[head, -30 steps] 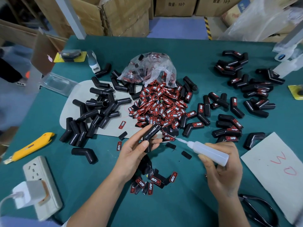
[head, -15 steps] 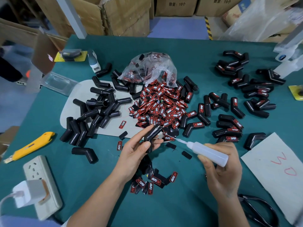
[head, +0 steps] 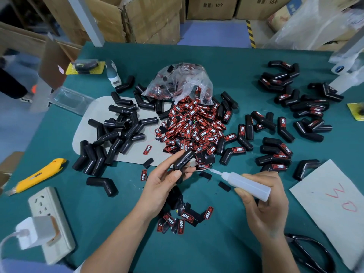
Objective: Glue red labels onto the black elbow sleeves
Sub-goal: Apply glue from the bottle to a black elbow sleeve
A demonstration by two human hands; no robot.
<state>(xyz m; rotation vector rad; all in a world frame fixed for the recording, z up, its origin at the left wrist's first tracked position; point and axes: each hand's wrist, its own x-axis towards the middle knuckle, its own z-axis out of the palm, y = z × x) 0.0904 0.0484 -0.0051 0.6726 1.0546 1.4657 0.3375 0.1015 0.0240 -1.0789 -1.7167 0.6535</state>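
Your left hand is pinching a sleeve pointing upper right; your right hand is gripping the glue bottle (nozzle nearly touching it).

green table, black sleeves, red labels

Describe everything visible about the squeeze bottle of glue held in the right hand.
The translucent white plastic glue bottle has a soft-looking cylindrical body, a tapered shoulder and a long thin nozzle. It lies nearly level above the green table, base toward the person, nozzle aimed up-left. The right hand grips its rear half, thumb below and fingers over the top. Its tip reaches toward the plain black elbow sleeve pinched in the left hand; whether they touch cannot be told. No cap shows.
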